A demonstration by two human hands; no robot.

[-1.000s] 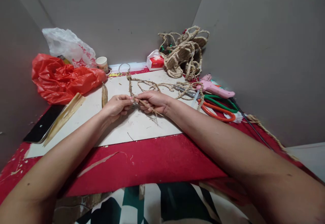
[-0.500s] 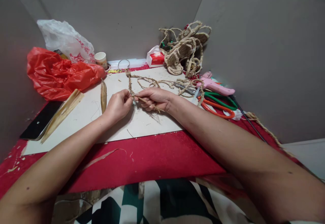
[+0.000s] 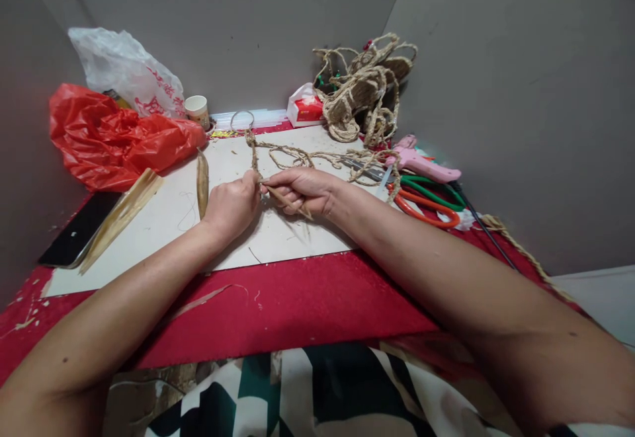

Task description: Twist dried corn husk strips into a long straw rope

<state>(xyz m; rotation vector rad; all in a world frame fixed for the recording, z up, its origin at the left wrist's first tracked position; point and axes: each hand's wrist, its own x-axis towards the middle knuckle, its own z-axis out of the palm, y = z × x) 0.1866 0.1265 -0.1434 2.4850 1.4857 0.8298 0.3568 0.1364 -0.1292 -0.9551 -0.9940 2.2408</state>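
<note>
A braided fibre cord (image 3: pixel 254 157) runs from a metal ring (image 3: pixel 242 120) at the back of the white board down to my hands. My left hand (image 3: pixel 234 202) is closed on the lower end of this cord. Right beside it, my right hand (image 3: pixel 301 189) pinches a loose strand of dried plant fibre (image 3: pixel 285 201), whose tail sticks out below the fingers. The fingertips of both hands nearly meet, and they hide the spot where strand and cord join.
A white board (image 3: pixel 163 242) lies on a red cloth (image 3: pixel 317 298). Dried husk strips (image 3: pixel 122 215) and a phone (image 3: pixel 82 229) lie left, by a red plastic bag (image 3: pixel 119 139). Coiled rope (image 3: pixel 360 96), a pink glue gun (image 3: pixel 421 162) and scissors (image 3: pixel 429 204) lie right.
My left hand has turned slightly, its back now more toward me and its thumb further over the cord. My right hand keeps its pinch almost in place. The view has shifted slightly.
</note>
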